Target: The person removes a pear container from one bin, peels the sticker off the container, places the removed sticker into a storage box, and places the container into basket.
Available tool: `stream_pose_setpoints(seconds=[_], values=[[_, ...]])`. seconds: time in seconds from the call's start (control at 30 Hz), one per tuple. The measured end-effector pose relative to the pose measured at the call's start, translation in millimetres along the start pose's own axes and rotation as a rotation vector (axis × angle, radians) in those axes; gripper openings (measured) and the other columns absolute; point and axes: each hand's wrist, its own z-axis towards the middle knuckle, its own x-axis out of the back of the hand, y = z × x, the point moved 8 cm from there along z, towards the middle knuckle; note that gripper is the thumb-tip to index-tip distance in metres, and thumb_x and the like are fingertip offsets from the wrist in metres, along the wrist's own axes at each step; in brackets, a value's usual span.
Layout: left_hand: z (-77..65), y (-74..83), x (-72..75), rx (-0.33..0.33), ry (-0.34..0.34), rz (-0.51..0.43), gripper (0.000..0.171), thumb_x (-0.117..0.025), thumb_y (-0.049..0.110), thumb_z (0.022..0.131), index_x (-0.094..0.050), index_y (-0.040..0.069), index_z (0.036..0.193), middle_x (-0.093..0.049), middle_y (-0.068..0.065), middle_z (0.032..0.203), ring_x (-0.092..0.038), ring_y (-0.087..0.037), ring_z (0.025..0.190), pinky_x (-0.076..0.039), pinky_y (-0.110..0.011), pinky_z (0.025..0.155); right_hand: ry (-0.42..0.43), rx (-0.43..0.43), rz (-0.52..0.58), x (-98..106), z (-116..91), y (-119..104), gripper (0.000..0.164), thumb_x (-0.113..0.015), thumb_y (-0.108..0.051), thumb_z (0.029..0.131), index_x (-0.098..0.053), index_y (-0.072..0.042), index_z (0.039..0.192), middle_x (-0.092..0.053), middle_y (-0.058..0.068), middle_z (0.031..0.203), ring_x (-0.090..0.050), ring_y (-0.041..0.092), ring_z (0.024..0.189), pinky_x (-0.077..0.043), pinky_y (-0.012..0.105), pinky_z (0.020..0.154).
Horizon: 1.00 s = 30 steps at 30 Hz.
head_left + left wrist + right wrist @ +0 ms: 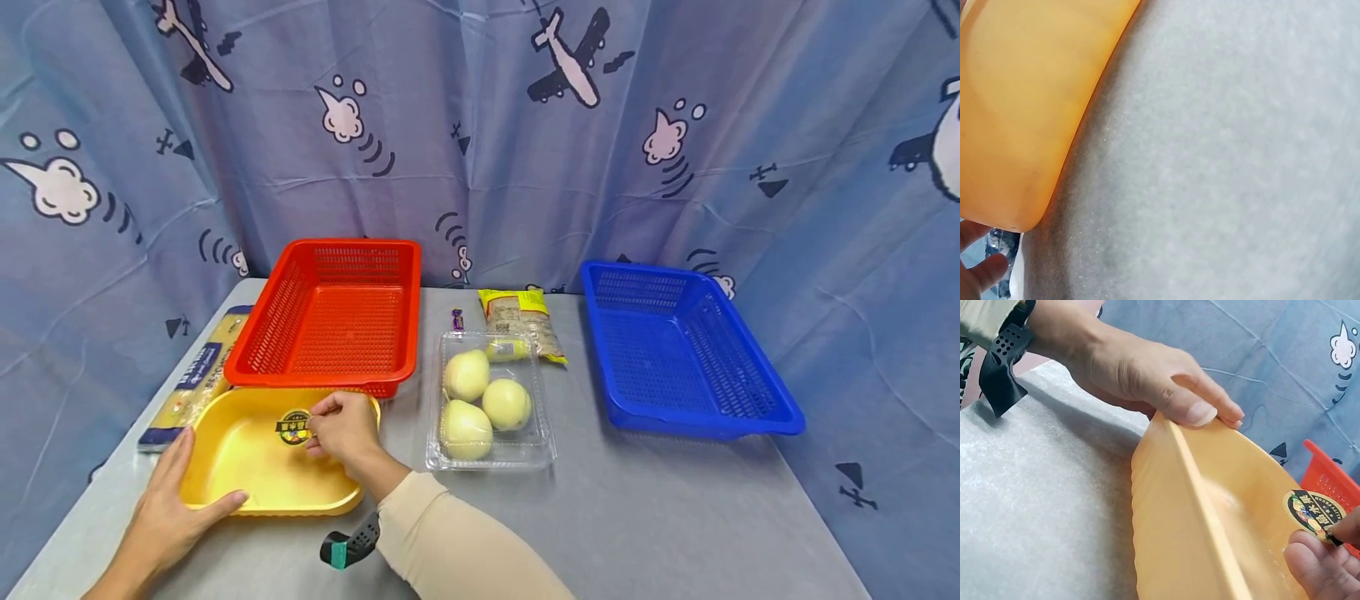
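Note:
A yellow plastic basin (pixel 262 467) stands at the front left of the table, tilted in the right wrist view. My left hand (pixel 167 504) grips its front left corner, thumb over the rim (pixel 1175 434) and fingers along the left end. My right hand (pixel 347 429) is over the basin's right part. Between thumb and fingers it pinches the edge of a round black-and-gold sticker (pixel 1311 511) with Chinese characters and a fruit picture. In the left wrist view the basin's outer wall (pixel 1029 112) fills the left side.
Behind the basin stands a red basket (pixel 360 333), with a long yellow-and-blue package (pixel 198 367) to its left. A clear box (pixel 525 454) holds pale round fruit (pixel 507 404). Behind it lie a yellow-topped bag (pixel 521 312) and a small purple wrapper (pixel 457 319). A blue basket (pixel 675 367) stands right.

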Motion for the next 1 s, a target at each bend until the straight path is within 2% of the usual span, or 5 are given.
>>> stream_pose_setpoints(seconds=[0.13,0.37,0.7,1.0], values=[[-0.4,-0.1,0.6,-0.009,0.007,-0.001,0.114,-0.077,0.041,0.080,0.003,0.003,0.153,0.000,-0.027,0.156,-0.005,-0.054,0.137,-0.011,-0.073,0.099,0.027,-0.020,-0.057,-2.8,2.0,4.2,0.022,-0.065,0.014,0.079,-0.061,-0.005,0.070,-0.060,0.007,0.060,-0.065,0.031,0.050,-0.055,0.043,0.050],[1.4,-2.6,-1.4,0.025,-0.014,-0.005,0.116,-0.076,0.043,0.081,0.005,0.004,0.153,0.002,-0.027,0.156,-0.005,-0.055,0.136,-0.011,-0.073,0.099,0.080,-0.079,-0.183,-3.5,3.6,12.0,0.025,-0.068,0.011,0.078,-0.061,-0.009,0.066,-0.057,0.004,0.059,-0.062,0.021,0.044,-0.053,0.034,0.044],[0.4,-1.5,-0.6,0.034,-0.005,-0.002,0.117,-0.076,0.044,0.080,0.006,0.006,0.153,0.003,-0.027,0.156,-0.005,-0.055,0.136,-0.011,-0.072,0.100,0.101,-0.077,-0.274,-7.4,7.6,17.1,0.027,-0.065,0.010,0.078,-0.060,-0.011,0.062,-0.056,0.002,0.055,-0.061,0.018,0.041,-0.052,0.033,0.043],[0.0,-1.7,-1.0,0.025,0.010,0.008,0.116,-0.077,0.045,0.080,0.005,0.005,0.153,0.002,-0.026,0.156,-0.006,-0.054,0.136,-0.011,-0.071,0.100,0.105,-0.078,-0.331,-10.0,9.0,18.7,0.029,-0.066,0.010,0.077,-0.060,-0.012,0.060,-0.055,0.001,0.046,-0.063,0.021,0.044,-0.051,0.030,0.040]])
